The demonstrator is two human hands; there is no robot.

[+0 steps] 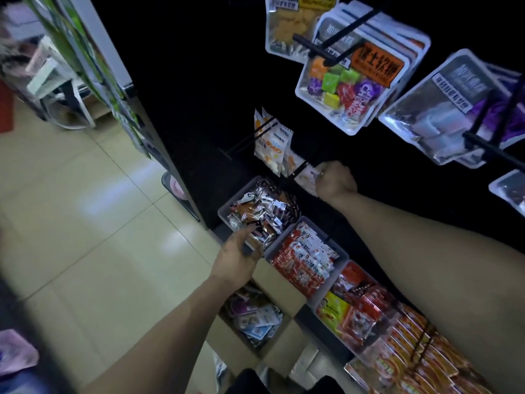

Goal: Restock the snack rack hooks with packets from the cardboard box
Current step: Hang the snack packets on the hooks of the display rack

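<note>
Nearest me, low in view, the cardboard box (pixel 272 282) sits on the tiled floor (pixel 85 223) w/ its flaps up and loose packets (pixel 255 319) piled inside, mostly pale blue and purple wrappers; print too blurred to read. My left hand (pixel 237 258) hangs just above the box's far flap, near the edge of a grey bin, fingers loosely curled, holding nothing I can make out. That grey bin (pixel 227 211) is full of small silver and red sachets; next bin (pixel 341 253) to its right holds red-and-white packs, and further right along the bottom row are yellow, red and orange packs, partly behind my right forearm. Further out, my right hand (pixel 335 177) is up at a low black hook (pixel 298 169) on the rack, fingers curled tight round a pale packet (pixel 305 179) that sits right at the hook's tip; can't tell if the packet is actually threaded on. Just left of it, another hook (pixel 255 136) carries white-and-orange bags (pixel 272 146). Farthest, top right, upper hooks hold clear pouches: one w/ mixed colour candies and an orange label (pixel 355 86), a grey-labelled one (pixel 443 109) beside it, and a yellowish pack (pixel 289 24) at the top edge. Rack backing is black, detail lost in the dark.
</note>
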